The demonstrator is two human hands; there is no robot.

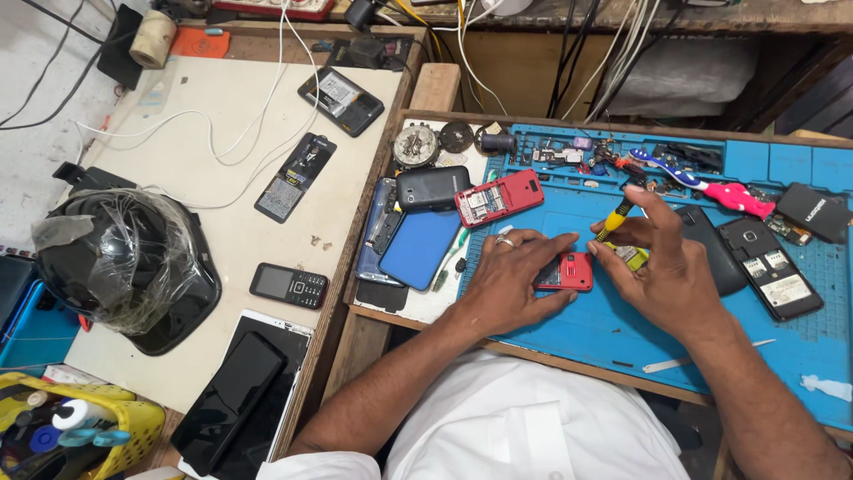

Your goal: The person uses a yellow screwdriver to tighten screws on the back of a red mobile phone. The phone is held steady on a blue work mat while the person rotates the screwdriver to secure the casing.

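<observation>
The left hand (511, 280) lies flat on the blue repair mat (622, 333), its fingers (551, 244) spread narrowly and pressing on the left part of a small red phone body (566, 272), which rests on the mat between the two hands. A ring shows on one finger of this hand. The right hand (662, 267) is just beside the phone on its right, its fingers (653, 200) closed around a yellow-handled screwdriver (615, 220) that tilts down toward the phone; where the tip meets the phone cannot be made out.

Behind the hands, another red phone (499, 197) lies opened with its back up, touching a dark grey phone (433, 187) to its left. A blue phone cover (419, 247) lies on the white sheet beside the mat. To the right, two black phones with their backs off (771, 267) sit on the mat, and a toothbrush with a pink and blue handle (702, 182) lies among small parts along the mat's far edge. On the pale bench (222, 116) to the left are a black keypad phone (289, 285), further phones, white cables and a black helmet wrapped in plastic (124, 267).
</observation>
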